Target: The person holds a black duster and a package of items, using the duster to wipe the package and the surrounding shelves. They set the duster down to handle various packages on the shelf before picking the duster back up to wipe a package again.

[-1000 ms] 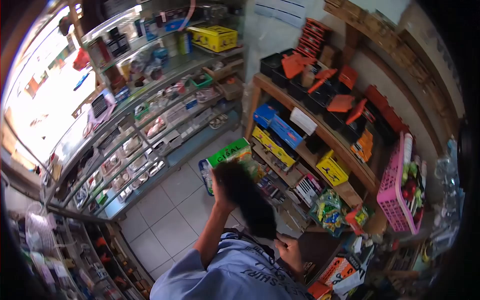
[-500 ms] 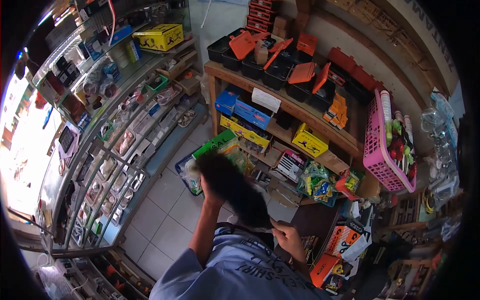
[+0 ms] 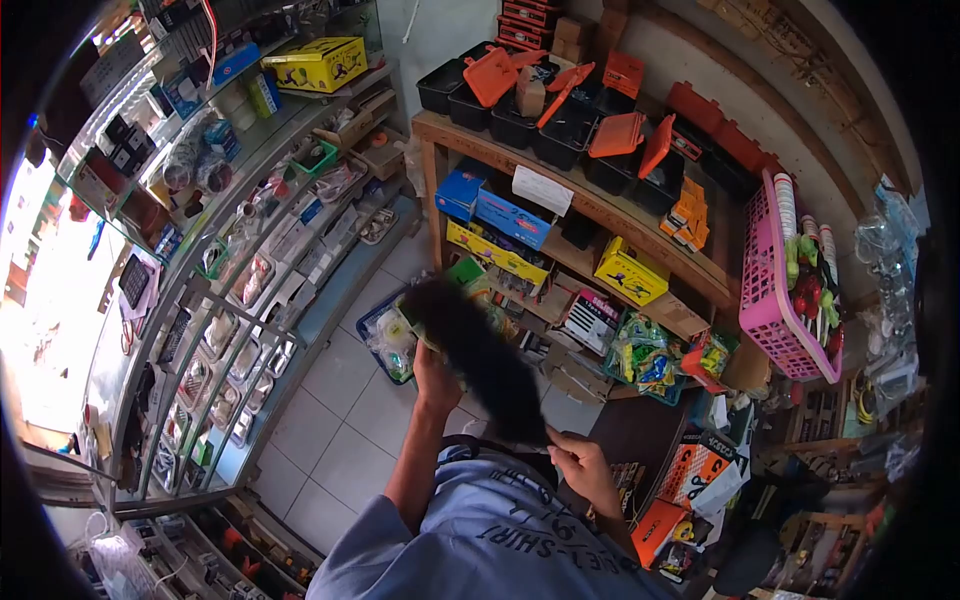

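Observation:
A black feather duster [image 3: 480, 365] lies slantwise across the middle of the head view. My right hand [image 3: 585, 468] is closed round its thin handle end, at the lower right. My left hand [image 3: 437, 378] is raised behind the duster's upper half, its fingers mostly hidden by the dark fluff; I cannot tell what it grips there. Part of a green printed item [image 3: 465, 270] shows just past the duster. Beyond my left hand, a blue basket [image 3: 402, 373] on the tiled floor holds clear plastic packets.
A glass display case [image 3: 270, 300] with small trays runs along the left. Ahead stands a wooden shelf [image 3: 430, 165] with black bins, orange lids and boxes. A pink basket [image 3: 765, 290] is at the right. An orange box [image 3: 655, 535] lies near my right side.
The duster has shifted slightly down and right with my right hand. My left hand sits a little further right. Less of the green item shows.

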A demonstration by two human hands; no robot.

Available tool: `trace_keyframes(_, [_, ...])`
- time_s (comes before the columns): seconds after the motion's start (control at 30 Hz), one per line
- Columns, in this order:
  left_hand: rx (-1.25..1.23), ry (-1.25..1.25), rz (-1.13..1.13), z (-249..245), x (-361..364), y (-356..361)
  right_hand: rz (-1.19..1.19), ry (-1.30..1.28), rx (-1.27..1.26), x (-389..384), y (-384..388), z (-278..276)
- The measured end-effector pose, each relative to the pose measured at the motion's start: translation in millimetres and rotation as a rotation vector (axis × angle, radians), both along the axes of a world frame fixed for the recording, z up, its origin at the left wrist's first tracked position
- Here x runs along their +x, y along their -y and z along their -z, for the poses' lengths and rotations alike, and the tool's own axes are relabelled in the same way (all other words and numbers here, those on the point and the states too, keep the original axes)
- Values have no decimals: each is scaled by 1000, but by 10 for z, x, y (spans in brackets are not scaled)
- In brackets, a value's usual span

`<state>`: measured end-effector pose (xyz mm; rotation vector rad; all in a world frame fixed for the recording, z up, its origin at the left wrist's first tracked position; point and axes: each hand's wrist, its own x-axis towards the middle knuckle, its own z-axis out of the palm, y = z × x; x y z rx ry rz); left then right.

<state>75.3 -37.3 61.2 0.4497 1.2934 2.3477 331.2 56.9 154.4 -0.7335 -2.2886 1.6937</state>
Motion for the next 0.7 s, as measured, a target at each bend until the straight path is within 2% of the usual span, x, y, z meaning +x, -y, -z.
trace_keyframes(0.03, [-388, -545, -245, 122, -7, -29, -77, 59, 17, 0, -16, -13])
trace_keyframes(0.07, [-446, -483, -298, 242, -46, -74, -80, 60, 18, -23, -8, -10])
trace_keyframes(0.1, [-446, -481, -299, 139, -64, -52, -15, 23, -14, -53, 21, -2])
trace_keyframes(0.17, [452, 502, 255, -231, -111, 44, 49, -10, -51, -66, 54, 14])
trace_keyframes(0.2, [694, 402, 514, -270, -151, 51, 56, -8, -67, -63, 61, 20])
trace_keyframes(0.23, [693, 404, 509, -305, -116, 52, 63, -7, -83, -62, 64, 27])
trace_keyframes(0.3, [-252, -352, -98, -357, -15, 20, 32, -21, -53, -24, 29, 39])
trace_keyframes(0.33, [-262, -329, -184, -209, -37, -18, 5, -40, -20, -10, 10, 49])
trace_keyframes(0.37, [-267, -330, -178, -153, -61, 20, 11, -40, -25, -3, 8, 66])
trace_keyframes(0.43, [454, 430, 322, -250, -100, 98, 143, -45, -160, 28, 25, 83])
trace_keyframes(0.47, [168, 425, 166, -308, -36, 90, 198, 44, -305, 50, 23, 19])
trace_keyframes(0.5, [164, 428, 172, -400, -33, 68, 205, 45, -308, 90, -20, 19])
trace_keyframes(0.57, [325, 705, 216, -503, -53, 15, 125, 36, -227, 185, -119, 18])
trace_keyframes(0.63, [331, 680, 264, -261, -106, 63, 176, 30, -189, 213, -125, -39])
trace_keyframes(0.7, [428, 561, 389, -92, -130, 80, 174, 77, -268, 280, -135, -51])
